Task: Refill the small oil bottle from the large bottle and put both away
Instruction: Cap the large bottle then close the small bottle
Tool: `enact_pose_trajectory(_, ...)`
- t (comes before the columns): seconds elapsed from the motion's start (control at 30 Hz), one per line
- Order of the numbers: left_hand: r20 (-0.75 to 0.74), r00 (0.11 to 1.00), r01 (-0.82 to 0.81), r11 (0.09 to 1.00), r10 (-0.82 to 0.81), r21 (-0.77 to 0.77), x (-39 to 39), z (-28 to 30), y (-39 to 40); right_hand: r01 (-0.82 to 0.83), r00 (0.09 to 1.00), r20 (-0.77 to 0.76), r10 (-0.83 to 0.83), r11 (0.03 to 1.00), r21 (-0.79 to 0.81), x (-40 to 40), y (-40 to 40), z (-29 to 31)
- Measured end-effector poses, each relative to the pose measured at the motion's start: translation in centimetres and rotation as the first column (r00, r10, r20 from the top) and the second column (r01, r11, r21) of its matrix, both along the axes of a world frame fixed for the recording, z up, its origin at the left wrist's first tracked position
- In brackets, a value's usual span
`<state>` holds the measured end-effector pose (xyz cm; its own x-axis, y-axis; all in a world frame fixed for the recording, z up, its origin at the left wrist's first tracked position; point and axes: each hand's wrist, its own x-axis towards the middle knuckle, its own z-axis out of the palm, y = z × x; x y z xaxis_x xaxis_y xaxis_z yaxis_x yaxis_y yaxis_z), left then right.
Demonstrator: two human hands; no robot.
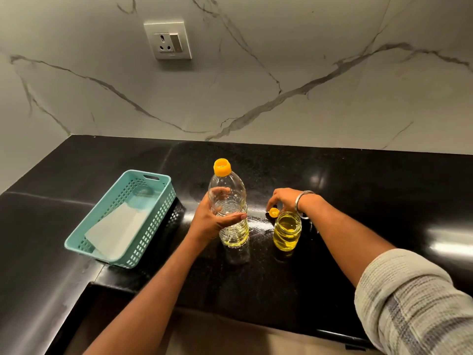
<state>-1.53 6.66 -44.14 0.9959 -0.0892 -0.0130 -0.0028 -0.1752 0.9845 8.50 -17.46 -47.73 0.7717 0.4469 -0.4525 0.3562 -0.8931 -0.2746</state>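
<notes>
Small oil bottle (287,231) upright on black counter (358,190), uncapped, nearly full. Left hand (213,221) grips large bottle (228,208), capped, upright, just left of it. Right hand (286,199) pinches small yellow cap (273,213) behind it. Teal basket (122,216) far left.

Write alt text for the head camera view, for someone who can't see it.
A left hand grips an upright large bottle on a black counter, while the right hand touches a small yellow cap behind an open small bottle full of oil. A teal basket sits left.
</notes>
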Motion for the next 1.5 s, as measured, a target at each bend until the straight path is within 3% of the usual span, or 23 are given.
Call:
enact_pose_trajectory(0.33,-0.019,0.999,-0.026,0.999,0.027,0.034,0.3,-0.7,0.4,-0.006,1.0,0.024,0.006,1.0,-0.011,1.1,-0.2,-1.5)
enact_pose_trajectory(0.4,-0.017,1.0,-0.023,0.999,0.023,0.036,0.4,-0.7,0.5,0.096,0.995,0.016,-0.098,0.99,0.1,1.2,-0.4,-0.8)
enact_pose_trajectory(0.47,-0.02,1.0,-0.015,0.999,0.016,0.035,0.3,-0.7,0.4,0.203,0.977,-0.002,-0.213,0.929,0.309,1.2,-0.3,0.9)
enact_pose_trajectory(0.53,-0.021,1.0,-0.012,0.999,0.013,0.034,0.3,-0.6,0.3,0.295,0.948,-0.074,-0.311,0.763,0.575,0.9,0.5,3.3)
enact_pose_trajectory(0.63,-0.019,1.0,-0.006,1.0,0.007,0.028,0.3,-0.4,0.3,0.343,0.931,-0.253,-0.265,0.386,0.856,0.1,2.3,7.2)
enact_pose_trajectory(0.73,-0.026,1.0,0.002,1.0,-0.001,0.014,0.2,-0.1,0.1,0.342,0.937,-0.328,-0.116,0.136,0.93,-0.7,4.2,10.4)
enact_pose_trajectory(0.87,-0.037,0.999,0.009,0.999,-0.011,-0.043,0.0,0.2,0.0,0.369,0.929,-0.369,0.023,-0.045,0.928,-2.0,6.6,13.5)
enact_pose_trajectory(0.97,-0.049,0.999,0.017,0.997,-0.02,-0.07,0.0,0.2,0.1,0.373,0.922,-0.368,0.119,-0.024,0.928,-3.0,7.5,14.5)
enact_pose_trajectory(1.2,-0.062,0.998,0.022,0.999,-0.024,-0.035,0.4,0.0,0.3,0.269,0.956,-0.288,0.056,0.222,0.937,-4.8,7.4,14.7)
enact_pose_trajectory(1.5,-0.052,0.998,0.03,0.999,-0.032,-0.039,0.3,0.1,0.1,0.224,0.974,-0.222,-0.042,0.287,0.931,-5.2,6.3,14.9)
